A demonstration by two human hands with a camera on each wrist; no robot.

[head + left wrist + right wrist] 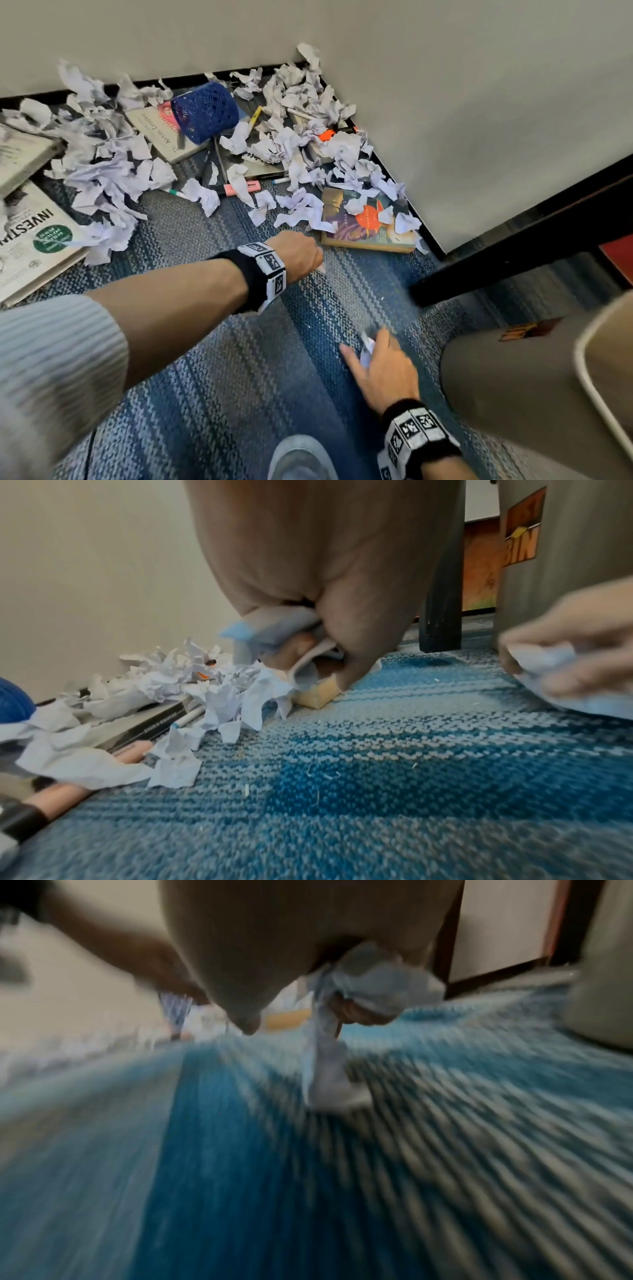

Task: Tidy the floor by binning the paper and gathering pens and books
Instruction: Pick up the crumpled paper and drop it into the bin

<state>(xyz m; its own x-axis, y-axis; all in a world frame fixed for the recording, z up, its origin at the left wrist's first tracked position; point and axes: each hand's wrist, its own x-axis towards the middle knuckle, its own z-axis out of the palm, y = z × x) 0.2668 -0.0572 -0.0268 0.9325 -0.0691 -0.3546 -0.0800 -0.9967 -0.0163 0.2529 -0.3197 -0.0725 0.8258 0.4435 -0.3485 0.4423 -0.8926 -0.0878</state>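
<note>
Crumpled white paper [301, 113] lies heaped in the corner over books and pens on the blue carpet. My left hand [313, 262] is a closed fist by the colourful book [370, 219]; the left wrist view shows it gripping a paper scrap [301, 647]. My right hand [370, 342] hovers low over the carpet near the beige bin [513, 377], holding a paper ball [377, 982] with a strip hanging down. A pink highlighter [239, 187], an orange highlighter [327, 134] and a yellow pen [255, 116] lie among the papers.
A blue mesh pen holder [205, 113] lies tipped on a book [161, 133]. A large "INVESTING" book [30, 240] sits at the left edge. A black furniture leg [513, 260] stands right of the corner. My shoe [301, 459] is at the bottom.
</note>
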